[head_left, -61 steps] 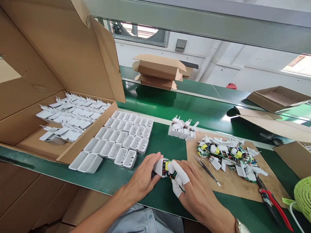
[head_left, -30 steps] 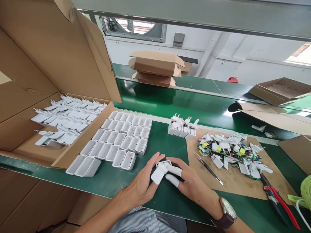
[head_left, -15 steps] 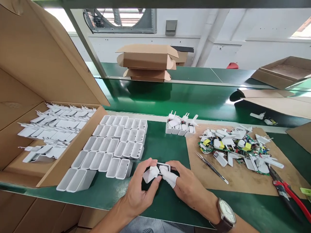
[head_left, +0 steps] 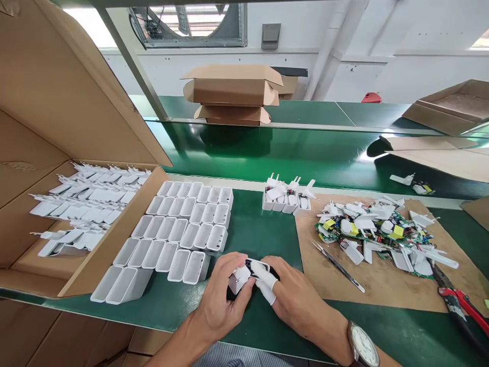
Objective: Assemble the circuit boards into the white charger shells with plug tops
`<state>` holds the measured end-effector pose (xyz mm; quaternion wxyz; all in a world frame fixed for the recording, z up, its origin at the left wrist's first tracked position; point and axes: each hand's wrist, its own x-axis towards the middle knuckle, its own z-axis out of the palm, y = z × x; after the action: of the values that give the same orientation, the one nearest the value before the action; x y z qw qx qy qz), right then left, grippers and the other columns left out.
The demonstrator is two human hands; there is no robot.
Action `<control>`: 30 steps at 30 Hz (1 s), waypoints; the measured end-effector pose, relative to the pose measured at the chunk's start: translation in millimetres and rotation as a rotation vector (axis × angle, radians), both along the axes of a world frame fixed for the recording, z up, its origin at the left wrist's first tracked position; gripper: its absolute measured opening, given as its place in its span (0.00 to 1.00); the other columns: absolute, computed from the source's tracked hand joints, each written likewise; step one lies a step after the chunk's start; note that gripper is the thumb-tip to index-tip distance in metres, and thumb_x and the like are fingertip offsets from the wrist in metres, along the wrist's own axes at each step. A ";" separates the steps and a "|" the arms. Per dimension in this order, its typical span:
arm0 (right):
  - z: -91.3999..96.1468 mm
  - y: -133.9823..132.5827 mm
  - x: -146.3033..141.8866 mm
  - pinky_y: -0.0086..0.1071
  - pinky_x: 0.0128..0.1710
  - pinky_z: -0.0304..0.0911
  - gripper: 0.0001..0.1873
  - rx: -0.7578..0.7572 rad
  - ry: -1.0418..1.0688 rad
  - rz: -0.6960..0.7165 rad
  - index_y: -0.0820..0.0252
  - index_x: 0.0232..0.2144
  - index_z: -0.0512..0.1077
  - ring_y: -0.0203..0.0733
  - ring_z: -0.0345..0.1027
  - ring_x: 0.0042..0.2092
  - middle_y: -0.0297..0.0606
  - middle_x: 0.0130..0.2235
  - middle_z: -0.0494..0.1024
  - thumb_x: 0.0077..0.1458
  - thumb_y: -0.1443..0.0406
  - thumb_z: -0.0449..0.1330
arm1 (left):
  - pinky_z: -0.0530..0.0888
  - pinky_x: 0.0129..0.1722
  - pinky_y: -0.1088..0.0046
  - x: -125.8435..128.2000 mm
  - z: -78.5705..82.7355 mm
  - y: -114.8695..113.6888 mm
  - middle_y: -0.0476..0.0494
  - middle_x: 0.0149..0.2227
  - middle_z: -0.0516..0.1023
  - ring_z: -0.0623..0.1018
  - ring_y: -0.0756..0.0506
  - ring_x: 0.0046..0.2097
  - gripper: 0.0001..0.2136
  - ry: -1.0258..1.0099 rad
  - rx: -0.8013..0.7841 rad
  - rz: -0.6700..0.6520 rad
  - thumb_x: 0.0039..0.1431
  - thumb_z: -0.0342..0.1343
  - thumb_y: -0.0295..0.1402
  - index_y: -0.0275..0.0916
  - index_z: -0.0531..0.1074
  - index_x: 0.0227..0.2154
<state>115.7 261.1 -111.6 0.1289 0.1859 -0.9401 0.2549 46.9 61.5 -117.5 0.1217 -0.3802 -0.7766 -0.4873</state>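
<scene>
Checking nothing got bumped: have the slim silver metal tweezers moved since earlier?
No; the tweezers lie at the same place on the brown cardboard sheet.

Far centre, stacked boxes (head_left: 229, 92) stand before a wall (head_left: 300, 30) with a fan (head_left: 184, 21) and grey panel (head_left: 271, 36); far right, an open carton (head_left: 453, 106).

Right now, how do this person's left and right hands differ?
The right hand wears white finger covers; the left hand shows none. The right hand has a watch at its wrist; the left hand has none. Both hands are on the same white device.
</scene>
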 end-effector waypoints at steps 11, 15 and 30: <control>-4.0 -2.7 -1.3 0.43 0.49 0.76 0.15 -0.416 -0.083 -0.075 0.52 0.52 0.73 0.47 0.75 0.50 0.44 0.51 0.78 0.65 0.69 0.56 | 0.80 0.52 0.59 4.4 -2.0 -3.9 0.35 0.55 0.73 0.77 0.39 0.56 0.26 -0.097 -0.004 -0.018 0.65 0.60 0.30 0.44 0.60 0.63; 3.7 -17.2 -2.4 0.44 0.47 0.77 0.17 -1.109 -0.467 -0.202 0.53 0.52 0.75 0.47 0.79 0.46 0.43 0.48 0.81 0.64 0.55 0.62 | 0.76 0.60 0.53 7.0 -2.2 -5.7 0.30 0.63 0.68 0.72 0.34 0.64 0.38 -0.075 0.012 -0.090 0.62 0.65 0.35 0.44 0.51 0.70; 20.7 -42.9 2.2 0.48 0.50 0.73 0.18 -1.625 -0.824 -0.259 0.60 0.40 0.79 0.54 0.81 0.45 0.44 0.40 0.85 0.53 0.53 0.71 | 0.78 0.56 0.57 7.9 -7.8 -3.1 0.36 0.59 0.75 0.77 0.37 0.59 0.31 -0.046 0.128 -0.068 0.65 0.62 0.37 0.47 0.57 0.67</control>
<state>118.0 218.2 -91.0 -0.0976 -0.1742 -0.4571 0.8667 54.9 58.4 -125.3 0.1112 -0.3866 -0.7331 -0.5484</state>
